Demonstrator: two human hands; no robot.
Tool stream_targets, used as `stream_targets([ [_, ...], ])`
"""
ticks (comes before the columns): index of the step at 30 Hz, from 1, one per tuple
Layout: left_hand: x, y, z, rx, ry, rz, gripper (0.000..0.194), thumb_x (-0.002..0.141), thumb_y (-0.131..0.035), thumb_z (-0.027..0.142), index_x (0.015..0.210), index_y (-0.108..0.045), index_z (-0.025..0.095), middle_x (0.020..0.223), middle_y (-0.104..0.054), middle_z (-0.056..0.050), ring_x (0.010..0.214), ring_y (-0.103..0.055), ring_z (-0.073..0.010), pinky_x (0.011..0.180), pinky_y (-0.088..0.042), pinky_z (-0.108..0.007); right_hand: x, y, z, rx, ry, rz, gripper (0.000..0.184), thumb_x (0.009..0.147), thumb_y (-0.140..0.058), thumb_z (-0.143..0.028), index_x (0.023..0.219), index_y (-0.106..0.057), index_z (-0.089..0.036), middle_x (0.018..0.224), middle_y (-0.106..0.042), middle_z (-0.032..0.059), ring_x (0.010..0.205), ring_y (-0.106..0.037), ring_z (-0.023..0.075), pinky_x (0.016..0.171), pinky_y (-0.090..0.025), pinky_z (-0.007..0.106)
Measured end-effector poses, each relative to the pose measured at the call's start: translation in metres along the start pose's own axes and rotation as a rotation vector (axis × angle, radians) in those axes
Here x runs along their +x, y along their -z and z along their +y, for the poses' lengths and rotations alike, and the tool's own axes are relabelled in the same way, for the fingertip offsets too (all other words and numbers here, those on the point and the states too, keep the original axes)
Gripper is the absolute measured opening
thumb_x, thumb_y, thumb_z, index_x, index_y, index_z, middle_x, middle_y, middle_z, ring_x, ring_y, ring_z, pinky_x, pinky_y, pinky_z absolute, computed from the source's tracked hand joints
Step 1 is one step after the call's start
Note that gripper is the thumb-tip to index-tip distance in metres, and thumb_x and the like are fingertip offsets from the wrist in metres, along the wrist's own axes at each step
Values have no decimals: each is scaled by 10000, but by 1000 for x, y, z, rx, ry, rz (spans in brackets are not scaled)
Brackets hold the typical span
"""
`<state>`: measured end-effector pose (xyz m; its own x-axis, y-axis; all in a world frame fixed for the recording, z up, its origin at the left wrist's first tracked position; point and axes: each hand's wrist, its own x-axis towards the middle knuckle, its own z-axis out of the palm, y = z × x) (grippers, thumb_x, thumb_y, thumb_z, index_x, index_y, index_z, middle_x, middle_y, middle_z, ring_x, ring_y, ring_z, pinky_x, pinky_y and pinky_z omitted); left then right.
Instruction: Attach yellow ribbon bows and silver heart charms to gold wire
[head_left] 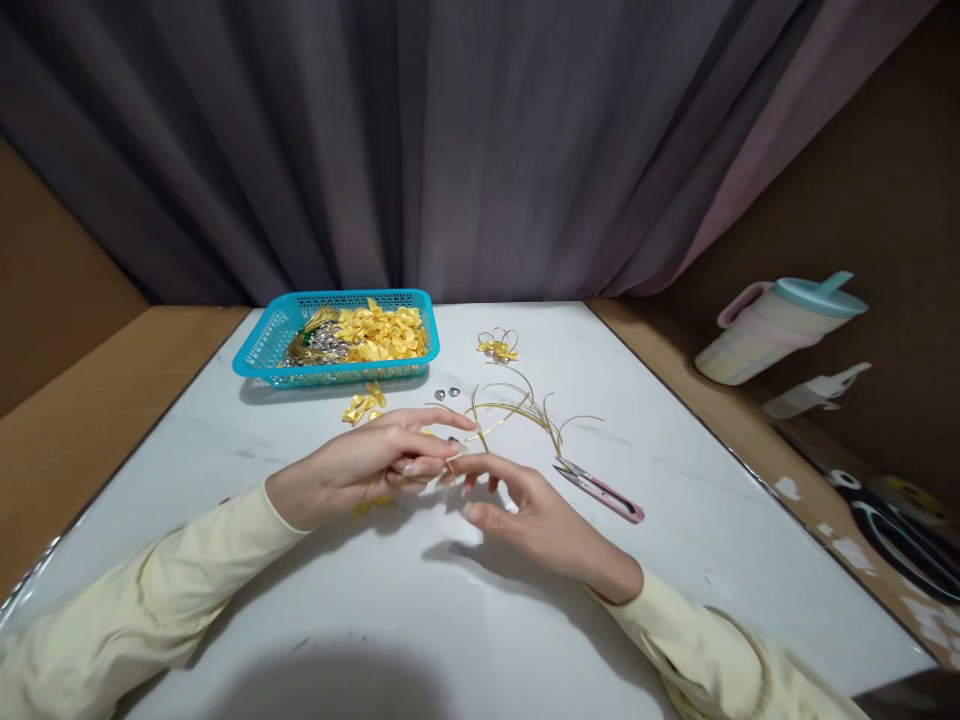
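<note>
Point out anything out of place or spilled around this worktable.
Small, irregular white scraps lie scattered on the brown surface along the white marbled tabletop's right side, looking like stray litter; nothing else plainly stands out.

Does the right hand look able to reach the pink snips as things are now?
Probably yes: the pink snips lie on the tabletop close to the right hand, and the gold wires do not cover their handle.

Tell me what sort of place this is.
Probably a small craft workstation: a blue basket holding yellow petal-like pieces, plus snips and loose gold-coloured strands on a white tabletop.
</note>
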<state>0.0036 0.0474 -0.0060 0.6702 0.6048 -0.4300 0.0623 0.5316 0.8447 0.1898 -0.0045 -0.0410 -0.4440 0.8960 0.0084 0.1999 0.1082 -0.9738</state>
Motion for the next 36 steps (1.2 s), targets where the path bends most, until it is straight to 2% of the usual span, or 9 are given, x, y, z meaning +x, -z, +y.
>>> stream_targets([
  [2, 1, 0, -2, -14, 3, -10, 332, 772, -647, 238, 1092, -564, 198, 443, -256, 99, 452, -89, -71, 419, -88, -215, -1, -7, -1, 177, -59, -109, 259, 836, -575, -387, 928, -638, -154, 846, -671, 53, 802, -558, 149, 742, -408, 284],
  [4, 2, -1, -3, -24, 14, -15, 328, 772, -646, 240, 1085, -561, 192, 453, -240, 101, 457, -83, -72, 425, -90, -217, -2, -12, -1, 391, -118, -185, 283, 868, -531, -379, 800, -644, -129, 702, -661, 48, 708, -574, 137, 727, -412, 289],
  [6, 2, -1, -3, -30, 29, -12, 332, 761, -655, 235, 1075, -560, 183, 468, -231, 101, 463, -83, -72, 426, -87, -213, -3, -15, -1, 567, -171, -216, 291, 867, -535, -347, 739, -647, -111, 623, -644, 45, 629, -576, 130, 711, -413, 292],
  [9, 2, -1, -2, -23, 50, 1, 341, 742, -671, 242, 1058, -560, 177, 484, -207, 104, 467, -83, -68, 424, -87, -203, -4, -14, -2, 680, -217, -223, 255, 844, -559, -290, 729, -670, -91, 595, -648, 53, 590, -584, 133, 701, -405, 291],
  [18, 3, 3, -1, -30, 38, -2, 353, 728, -685, 245, 1043, -537, 182, 523, -189, 101, 483, -77, -68, 397, -89, -185, -4, -13, 4, 755, -198, -268, 207, 815, -563, -208, 769, -718, -78, 643, -683, 79, 623, -595, 135, 620, -357, 254],
  [24, 1, 2, 4, -39, 30, 33, 356, 741, -650, 217, 1076, -539, 166, 502, -189, 103, 479, -75, -70, 393, -97, -175, -5, -10, 7, 725, -214, -322, 196, 779, -580, -203, 774, -735, -84, 637, -682, 78, 603, -570, 136, 565, -311, 255],
  [29, -1, 2, 6, -37, 62, 5, 368, 735, -639, 182, 1091, -547, 176, 450, -235, 107, 456, -75, -62, 388, -108, -173, -7, -7, 5, 655, -198, -334, 197, 767, -575, -182, 795, -744, -85, 590, -670, 71, 548, -479, 120, 533, -258, 261],
  [32, -2, 2, 5, -23, 76, 0, 382, 730, -644, 170, 1097, -539, 185, 438, -283, 105, 441, -100, -56, 388, -123, -173, -10, -6, 3, 616, -189, -330, 174, 768, -602, -185, 799, -747, -96, 587, -668, 66, 567, -457, 125, 545, -289, 264],
  [36, -2, 2, 5, 40, 84, -7, 372, 742, -634, 179, 1093, -509, 198, 428, -280, 115, 433, -124, -59, 397, -140, -170, -13, -5, 3, 557, -163, -335, 152, 785, -627, -199, 799, -747, -106, 591, -666, 59, 663, -539, 147, 628, -391, 266],
])
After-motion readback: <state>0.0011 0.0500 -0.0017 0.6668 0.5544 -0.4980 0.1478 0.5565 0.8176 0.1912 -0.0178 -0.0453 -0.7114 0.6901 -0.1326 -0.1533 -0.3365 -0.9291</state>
